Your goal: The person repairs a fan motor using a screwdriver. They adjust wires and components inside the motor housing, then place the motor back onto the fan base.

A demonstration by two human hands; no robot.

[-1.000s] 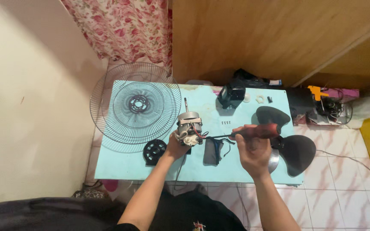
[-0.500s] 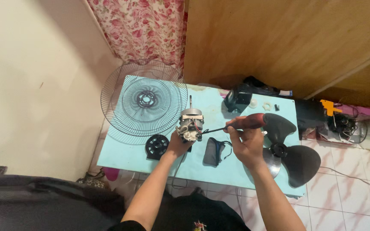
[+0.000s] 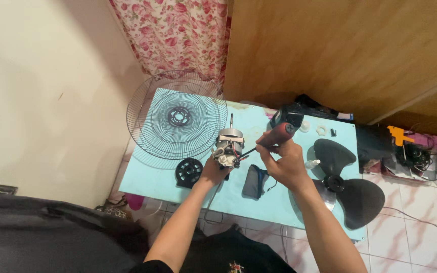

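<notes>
Fan motor (image 3: 227,147): it stands on the blue desk (image 3: 147,179), its thin metal rod pointing up. This is the thing being worked on, and every other place below is told from it.
Left hand (image 3: 212,172): it comes from below the motor. Its grip is closed around the bottom of the motor and holds it steady.
Right hand (image 3: 285,163): it is just right of the motor. Its grip is closed tight around the red and black handle of the screwdriver (image 3: 269,139).
Screwdriver tip: the dark shaft slants down and left to the side of the motor. I cannot tell if the tip sits in a screw.
What could go wrong, slip: the tip could jump off and poke the left hand, because those fingers are so close to it.
What could go wrong, tip over: the motor could fall or turn, because only one hand holds it and the push comes from the side.
What could go wrong, wires: the small coloured wires on the motor could get scratched if the tip slides.
What could go wrong, lost bits: a loose screw could roll off the desk, because the motor is near the front edge.
Wire fan guard (image 3: 177,120): up and left of the motor, partly over the desk edge.
Fan blades (image 3: 347,184): well to the right of the motor, lying flat.
Small black round part (image 3: 188,172): down and left of the motor, near the left hand.
</notes>
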